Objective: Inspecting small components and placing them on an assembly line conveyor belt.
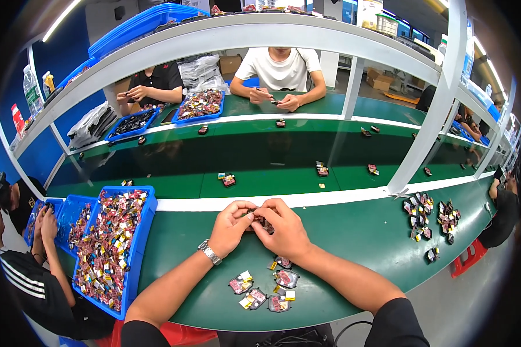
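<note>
Over the green bench top, my left hand (230,231) and my right hand (286,231) meet, both closed by the fingertips on one small dark electronic assembly (264,223). Fingers cover most of it, so its details are hard to make out. On the bench below my wrists lie several loose circuit board assemblies (253,299), each a reddish board in a black frame with a yellow and white piece attached. A metal watch sits on my left wrist.
To the left stands a blue tray (147,231) heaped with similar assemblies. Further clusters (419,214) lie at the right. Beyond the white rail (283,200), a green belt surface (278,173) carries scattered pieces. A white post (425,115) and overhead shelf frame the bench; co-workers sit opposite and alongside.
</note>
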The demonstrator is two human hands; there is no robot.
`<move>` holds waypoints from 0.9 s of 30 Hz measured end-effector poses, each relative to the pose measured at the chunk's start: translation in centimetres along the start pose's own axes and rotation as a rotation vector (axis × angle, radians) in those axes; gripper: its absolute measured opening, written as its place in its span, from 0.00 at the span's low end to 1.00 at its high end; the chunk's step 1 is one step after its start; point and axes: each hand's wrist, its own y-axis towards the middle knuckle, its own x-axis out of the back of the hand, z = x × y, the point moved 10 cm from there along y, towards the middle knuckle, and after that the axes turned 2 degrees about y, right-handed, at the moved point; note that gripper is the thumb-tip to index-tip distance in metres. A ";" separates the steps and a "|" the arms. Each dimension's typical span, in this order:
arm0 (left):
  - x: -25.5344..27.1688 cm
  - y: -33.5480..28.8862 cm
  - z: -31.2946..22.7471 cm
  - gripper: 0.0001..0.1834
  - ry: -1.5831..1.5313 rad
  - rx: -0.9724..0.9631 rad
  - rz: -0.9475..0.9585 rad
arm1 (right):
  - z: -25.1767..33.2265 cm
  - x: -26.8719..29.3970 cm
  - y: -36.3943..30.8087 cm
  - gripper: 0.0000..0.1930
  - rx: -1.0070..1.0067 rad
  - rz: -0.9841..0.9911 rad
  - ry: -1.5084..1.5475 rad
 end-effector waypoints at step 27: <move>-0.4 0.0 0.4 0.12 -0.131 0.051 0.007 | -3.4 0.3 0.1 0.09 -0.173 -0.067 0.273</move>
